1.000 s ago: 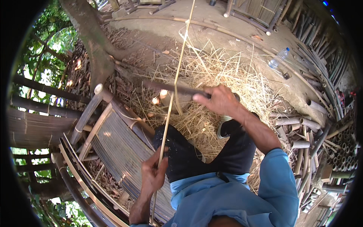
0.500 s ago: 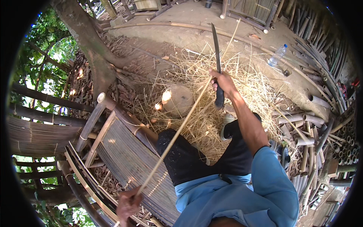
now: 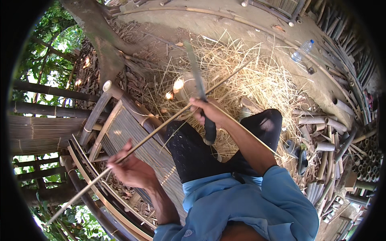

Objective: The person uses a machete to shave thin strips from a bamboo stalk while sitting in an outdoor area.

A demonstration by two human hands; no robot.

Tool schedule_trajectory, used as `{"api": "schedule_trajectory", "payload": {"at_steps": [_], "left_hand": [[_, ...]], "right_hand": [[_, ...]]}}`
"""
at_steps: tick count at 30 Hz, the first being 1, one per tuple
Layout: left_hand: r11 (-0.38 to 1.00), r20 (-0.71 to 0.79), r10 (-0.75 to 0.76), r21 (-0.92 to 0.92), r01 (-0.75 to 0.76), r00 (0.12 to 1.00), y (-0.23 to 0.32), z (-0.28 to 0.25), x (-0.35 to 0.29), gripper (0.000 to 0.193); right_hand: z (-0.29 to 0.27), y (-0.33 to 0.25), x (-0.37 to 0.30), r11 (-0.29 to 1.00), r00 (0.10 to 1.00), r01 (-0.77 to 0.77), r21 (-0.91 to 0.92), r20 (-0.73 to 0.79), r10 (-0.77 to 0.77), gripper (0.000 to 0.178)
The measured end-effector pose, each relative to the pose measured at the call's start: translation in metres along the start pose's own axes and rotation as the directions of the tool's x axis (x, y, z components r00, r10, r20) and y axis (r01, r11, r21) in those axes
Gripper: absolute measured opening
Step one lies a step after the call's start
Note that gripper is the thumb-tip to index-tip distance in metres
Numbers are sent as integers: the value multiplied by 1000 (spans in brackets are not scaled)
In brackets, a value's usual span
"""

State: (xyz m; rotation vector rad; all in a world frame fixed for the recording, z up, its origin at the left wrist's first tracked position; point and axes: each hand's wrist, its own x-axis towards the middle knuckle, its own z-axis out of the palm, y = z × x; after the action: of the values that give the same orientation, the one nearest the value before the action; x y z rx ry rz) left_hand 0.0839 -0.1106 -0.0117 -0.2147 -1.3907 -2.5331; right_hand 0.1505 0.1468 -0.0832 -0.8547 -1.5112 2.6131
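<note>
A long, thin bamboo strip (image 3: 161, 127) slants across my lap from lower left to upper right. My left hand (image 3: 132, 168) has it between thumb and fingers, near the bench at the left. In my right hand (image 3: 211, 111) is a machete (image 3: 195, 70), its blade pointing away and its black handle showing below the fist. The bamboo strip passes the right hand's fingertips, close to the blade's base. A second pale strip (image 3: 249, 133) runs from beside the right hand down along the forearm; whether it is split from the first is unclear.
Pale shavings (image 3: 257, 86) cover the ground before my knees, around a round wooden block (image 3: 185, 86). A slatted bamboo bench (image 3: 132, 138) stands at the left. Cut bamboo tubes (image 3: 325, 146) pile up at the right, and a plastic bottle (image 3: 302, 51) lies farther off.
My left hand has moved up and forward along the bamboo strip. The right hand has come down and left with the machete, whose blade now leans left. The second pale strip now shows beside the right forearm.
</note>
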Motion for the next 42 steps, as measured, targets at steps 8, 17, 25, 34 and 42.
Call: {"api": "schedule_trajectory", "payload": {"at_steps": [8,17,25,34,42], "left_hand": [[851,-6,498,-188,-490,867,129,5,33,43],[774,183,622,-293,-562,761,170,-11,9,34],[724,138,670,-339,-601,729,140,-1,-39,33],[738,281,669,-365,-568,688,135,0,-66,39],[734,-26,666,201,-649,745,136,35,-89,44]], "right_hand": [[29,48,-92,281,819,432,-857,242,-520,26],[38,48,-111,303,899,390,-870,289,-329,24],[44,44,-147,373,904,382,-845,258,-341,30],[69,58,-163,-74,685,517,-853,464,-561,20],[84,62,-183,16,697,559,-829,460,-550,14]]}}
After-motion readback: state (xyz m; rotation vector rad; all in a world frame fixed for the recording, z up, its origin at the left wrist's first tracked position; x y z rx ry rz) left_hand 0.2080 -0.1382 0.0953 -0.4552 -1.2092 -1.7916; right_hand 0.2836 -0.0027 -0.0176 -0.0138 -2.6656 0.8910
